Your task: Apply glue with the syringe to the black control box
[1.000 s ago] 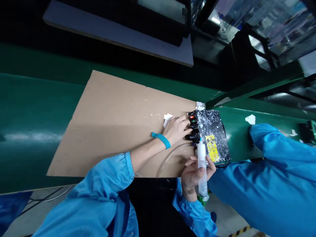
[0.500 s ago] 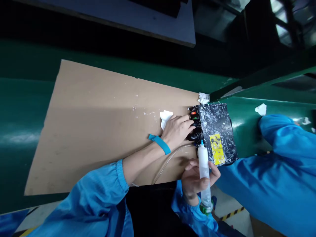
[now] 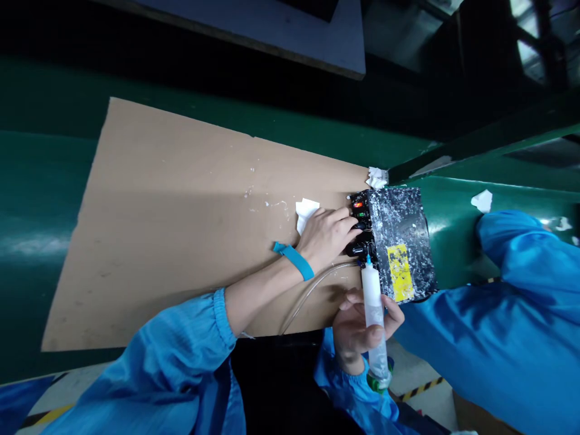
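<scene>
My left hand (image 3: 327, 238), with a teal band (image 3: 294, 260) on its wrist, reaches to the front of a black, paint-flecked dispenser box (image 3: 401, 211). Its fingertips are closed around a small black knob (image 3: 359, 224), partly hidden by the fingers, below a red lit display (image 3: 358, 205). Held upright in my right hand (image 3: 357, 332) is a clear dispensing syringe (image 3: 373, 296) filled with white material. The syringe's blue needle tip (image 3: 368, 259) points away from me, close to the box's front edge. A clear tube (image 3: 308, 294) curves from the box towards the bench edge.
A cardboard sheet (image 3: 181, 211) with white specks covers much of the green bench (image 3: 36, 205). White paper scraps (image 3: 306, 212) lie by my left hand and behind the box. A co-worker's blue sleeve (image 3: 462, 326) is close on the right. Above, a shelf (image 3: 272, 30) juts out.
The view has shifted slightly. My left hand stays at the knob, and the syringe in my right hand has moved very little, its tip slightly to the left.
</scene>
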A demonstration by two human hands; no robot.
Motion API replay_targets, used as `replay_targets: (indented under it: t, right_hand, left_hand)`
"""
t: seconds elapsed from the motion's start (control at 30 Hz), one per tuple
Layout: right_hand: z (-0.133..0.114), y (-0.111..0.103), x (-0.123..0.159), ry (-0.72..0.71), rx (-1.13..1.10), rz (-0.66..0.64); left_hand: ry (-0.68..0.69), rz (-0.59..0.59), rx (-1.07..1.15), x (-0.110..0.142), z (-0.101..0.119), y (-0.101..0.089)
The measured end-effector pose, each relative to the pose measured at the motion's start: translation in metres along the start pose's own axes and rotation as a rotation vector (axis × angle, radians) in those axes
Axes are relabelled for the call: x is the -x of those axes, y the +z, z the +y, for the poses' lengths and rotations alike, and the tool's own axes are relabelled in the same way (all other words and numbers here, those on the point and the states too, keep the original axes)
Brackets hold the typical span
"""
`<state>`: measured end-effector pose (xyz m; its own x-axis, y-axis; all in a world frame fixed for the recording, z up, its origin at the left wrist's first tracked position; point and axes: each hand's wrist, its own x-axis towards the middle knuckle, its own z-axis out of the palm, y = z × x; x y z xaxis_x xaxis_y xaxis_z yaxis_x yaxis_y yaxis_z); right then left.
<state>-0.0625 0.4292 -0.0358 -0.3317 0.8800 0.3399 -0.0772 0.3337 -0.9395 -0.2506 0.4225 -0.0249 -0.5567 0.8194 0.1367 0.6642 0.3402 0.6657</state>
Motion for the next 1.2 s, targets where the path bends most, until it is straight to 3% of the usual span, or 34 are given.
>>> replay_targets:
  t: [0.57, 0.77, 0.87, 1.0, 1.1, 1.2]
  right_hand:
    - [-0.002, -0.001, -0.001, 0.021, 0.055, -0.031]
    - [-0.001, 0.003, -0.004, 0.000, 0.055, -0.029]
    - [0.000, 0.005, -0.007, 0.003, 0.032, -0.020]
    - [0.001, 0.006, -0.013, 0.025, -0.007, -0.014]
    - [-0.001, 0.003, -0.022, 0.026, -0.039, -0.012]
    - [-0.009, -0.010, -0.031, -0.003, -0.077, 0.004]
  left_hand:
    - [0.001, 0.017, -0.001, -0.001, -0.002, 0.004]
    - [-0.071, 0.028, 0.094, -0.003, -0.001, -0.003]
    - [-0.142, 0.048, 0.200, -0.008, 0.004, -0.014]
    - [-0.121, 0.134, 0.232, -0.005, 0.015, -0.042]
    - [-0.141, 0.242, 0.209, 0.023, 0.019, -0.074]
    - [-0.188, 0.306, 0.114, 0.077, 0.011, -0.104]
